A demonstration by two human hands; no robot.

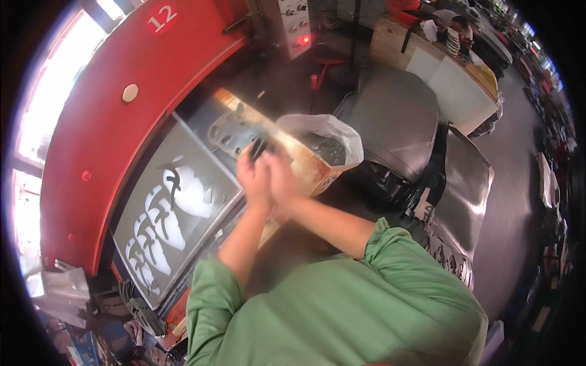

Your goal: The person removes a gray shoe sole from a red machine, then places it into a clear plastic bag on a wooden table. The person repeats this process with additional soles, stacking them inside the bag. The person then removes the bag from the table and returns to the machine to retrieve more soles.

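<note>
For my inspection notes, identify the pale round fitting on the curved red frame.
The cream disc; the red round fittings below it are visibly smaller.

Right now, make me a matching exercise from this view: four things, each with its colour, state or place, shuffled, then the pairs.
Things:
1. Dark piece
2. Bag
3. Shirt
4. Lamp

Colour, state or place:
A. Glowing red
B. Between the left hand and the right hand
C. Green
D. White, open at the top

Right pairs: 1-B, 2-D, 3-C, 4-A
</note>
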